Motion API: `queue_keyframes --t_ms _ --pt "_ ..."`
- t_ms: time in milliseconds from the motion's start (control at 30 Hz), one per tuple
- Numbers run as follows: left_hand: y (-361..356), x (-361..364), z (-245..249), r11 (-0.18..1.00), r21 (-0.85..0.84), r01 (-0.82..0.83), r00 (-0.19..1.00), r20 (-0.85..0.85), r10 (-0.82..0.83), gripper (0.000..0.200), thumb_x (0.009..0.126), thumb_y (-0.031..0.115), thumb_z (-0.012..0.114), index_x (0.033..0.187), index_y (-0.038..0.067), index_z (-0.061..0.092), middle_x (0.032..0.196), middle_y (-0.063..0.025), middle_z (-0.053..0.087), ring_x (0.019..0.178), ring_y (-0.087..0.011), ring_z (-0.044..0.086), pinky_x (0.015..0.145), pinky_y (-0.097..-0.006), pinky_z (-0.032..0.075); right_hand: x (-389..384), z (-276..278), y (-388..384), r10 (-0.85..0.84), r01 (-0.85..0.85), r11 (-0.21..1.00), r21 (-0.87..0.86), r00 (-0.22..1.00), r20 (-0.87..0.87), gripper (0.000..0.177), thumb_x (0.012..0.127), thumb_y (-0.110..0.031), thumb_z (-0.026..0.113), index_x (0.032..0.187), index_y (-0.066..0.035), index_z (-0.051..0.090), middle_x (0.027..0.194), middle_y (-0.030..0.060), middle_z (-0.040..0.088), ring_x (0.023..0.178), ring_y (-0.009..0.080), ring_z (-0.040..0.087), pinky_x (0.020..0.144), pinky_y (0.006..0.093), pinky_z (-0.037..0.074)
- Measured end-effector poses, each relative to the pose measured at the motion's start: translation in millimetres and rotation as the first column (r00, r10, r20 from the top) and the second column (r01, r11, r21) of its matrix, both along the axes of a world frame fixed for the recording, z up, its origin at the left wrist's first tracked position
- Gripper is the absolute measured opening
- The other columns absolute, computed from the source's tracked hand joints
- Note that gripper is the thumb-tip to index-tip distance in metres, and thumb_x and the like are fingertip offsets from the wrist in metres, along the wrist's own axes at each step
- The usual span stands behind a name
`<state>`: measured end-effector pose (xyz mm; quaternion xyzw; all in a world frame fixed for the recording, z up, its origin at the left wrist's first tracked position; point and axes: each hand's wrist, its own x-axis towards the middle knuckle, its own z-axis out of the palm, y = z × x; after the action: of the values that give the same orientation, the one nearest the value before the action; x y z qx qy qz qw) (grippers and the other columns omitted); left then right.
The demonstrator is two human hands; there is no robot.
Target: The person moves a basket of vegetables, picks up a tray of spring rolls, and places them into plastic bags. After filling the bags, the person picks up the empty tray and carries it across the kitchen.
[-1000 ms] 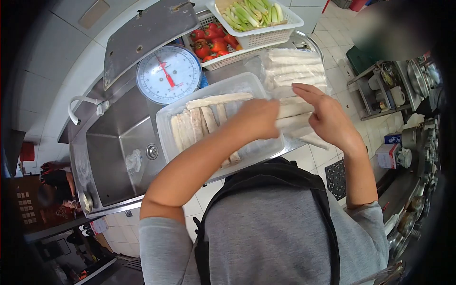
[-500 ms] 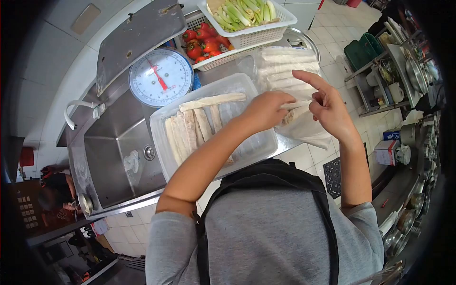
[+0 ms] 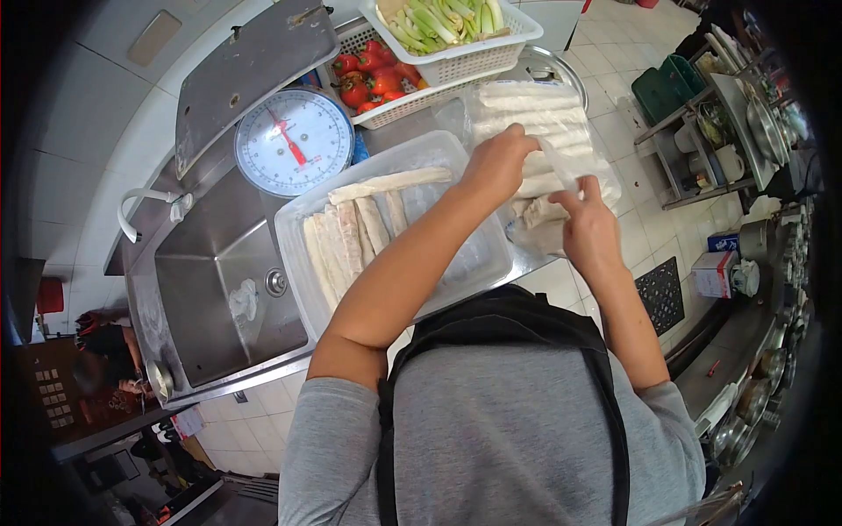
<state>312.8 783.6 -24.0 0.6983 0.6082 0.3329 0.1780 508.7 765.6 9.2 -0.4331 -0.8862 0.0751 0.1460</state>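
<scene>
A clear plastic bag point(image 3: 558, 167) with long pale rolls inside lies at the right end of the counter. My left hand point(image 3: 503, 163) is closed, pinching the bag's film at its near left side. Fingers bent, my right hand point(image 3: 590, 224) grips the film at the near right, so a strip of plastic stretches between both hands. Some rolls show below the film, close to my right hand. Left of the bag stands a translucent plastic tub point(image 3: 474, 263) with several pale rolls point(image 3: 346, 232) side by side and one laid across their tops. My left forearm covers part of the tub.
Behind the tub are a dial scale point(image 3: 295, 142), a basket of red peppers point(image 3: 379, 74) and a white basket of cut green stalks point(image 3: 474, 58). A steel sink point(image 3: 215, 289) with a faucet point(image 3: 149, 206) is at left. Another person point(image 3: 114, 351) is at far left; shelving point(image 3: 693, 162) stands right.
My left hand has moved up and slightly right with the bag's film. The right hand has come down and left, its extended index finger now bent, and the film is pulled up between the hands.
</scene>
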Motion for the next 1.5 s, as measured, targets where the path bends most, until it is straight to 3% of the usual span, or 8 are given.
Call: queue_keyframes --t_ms 300,600,800,933,1100,1233,1400,1500 --pt "-14 13 60 0.946 0.305 0.105 0.988 -0.14 -0.065 0.03 0.075 -0.006 0.057 0.093 0.011 0.074 0.092 -0.0074 0.058 0.088 -0.0282 0.064 0.073 -0.0404 0.054 70 48 -22 -0.078 0.08 0.997 0.014 0.896 0.437 0.02 0.074 0.001 0.062 0.091 -0.008 0.068 0.1 0.0141 0.06 0.088 0.0316 0.066 0.068 0.0429 0.055" --pt "-12 -16 53 0.969 0.232 -0.08 0.98 -0.158 0.118 0.028 0.08 -0.003 0.06 0.099 0.013 0.074 0.093 -0.0061 0.059 0.089 -0.0273 0.064 0.072 -0.041 0.053 48 58 -15 0.014 -0.017 1.0 -0.013 0.978 -0.209 0.008 0.073 0.005 0.062 0.076 -0.002 0.06 0.084 0.0102 0.058 0.061 0.0289 0.06 0.058 0.0374 0.048" --pt "-32 -28 61 0.925 0.369 -0.088 0.984 -0.113 0.139 0.02 0.082 0.007 0.068 0.101 0.01 0.073 0.096 -0.012 0.059 0.096 -0.0323 0.06 0.083 -0.0429 0.048 -11 66 14 0.161 -0.076 0.976 0.205 0.883 -0.44 0.011 0.068 0.007 0.059 0.073 -0.003 0.061 0.094 0.0087 0.059 0.071 0.0248 0.059 0.061 0.0327 0.048" --pt "-66 -7 38 0.955 0.263 0.133 0.883 0.406 -0.235 0.015 0.083 0.014 0.072 0.095 0.005 0.07 0.102 -0.0137 0.062 0.096 -0.0318 0.059 0.087 -0.0427 0.044 -38 57 31 0.445 -0.356 0.889 0.287 0.817 -0.367 0.013 0.063 0.006 0.058 0.071 -0.004 0.061 0.096 0.0087 0.06 0.087 0.0263 0.06 0.08 0.0386 0.048" --pt "-108 -10 8 0.983 0.14 0.118 0.972 0.188 -0.143 0.017 0.083 0.018 0.072 0.089 0.003 0.067 0.092 -0.0111 0.065 0.091 -0.0304 0.06 0.087 -0.0401 0.043 -47 49 37 0.816 -0.815 0.566 0.126 0.53 -0.231 0.012 0.061 -0.002 0.06 0.072 -0.005 0.06 0.09 0.0095 0.061 0.085 0.0278 0.06 0.089 0.0439 0.042" --pt "-135 3 -11 0.986 0.157 0.063 0.99 0.116 -0.082 0.011 0.083 0.015 0.07 0.087 0.005 0.067 0.086 -0.0075 0.065 0.088 -0.0275 0.06 0.084 -0.0372 0.043 -32 49 33 0.732 -0.724 0.681 -0.106 0.672 0.11 0.008 0.069 -0.012 0.066 0.075 -0.007 0.063 0.089 0.0122 0.063 0.077 0.0272 0.059 0.08 0.0398 0.042" --pt "-132 21 -15 0.969 0.243 0.033 0.997 0.065 -0.05 0.007 0.081 0.009 0.067 0.086 0.006 0.068 0.085 -0.0053 0.064 0.087 -0.0241 0.059 0.082 -0.0359 0.042 -40 39 23 0.407 -0.435 0.9 -0.039 0.803 0.436 0.005 0.076 -0.013 0.072 0.079 -0.009 0.072 0.099 0.0108 0.064 0.083 0.0246 0.06 0.081 0.0367 0.043" --pt "-130 25 -12 0.961 0.274 0.04 0.998 0.032 -0.051 0.008 0.079 0.008 0.067 0.086 0.007 0.068 0.085 -0.0041 0.064 0.086 -0.0231 0.058 0.082 -0.0359 0.042 -51 21 31 0.364 -0.494 0.851 0.177 0.798 0.48 0.005 0.076 -0.01 0.071 0.081 -0.009 0.073 0.104 0.0114 0.064 0.09 0.0255 0.063 0.083 0.0399 0.049"
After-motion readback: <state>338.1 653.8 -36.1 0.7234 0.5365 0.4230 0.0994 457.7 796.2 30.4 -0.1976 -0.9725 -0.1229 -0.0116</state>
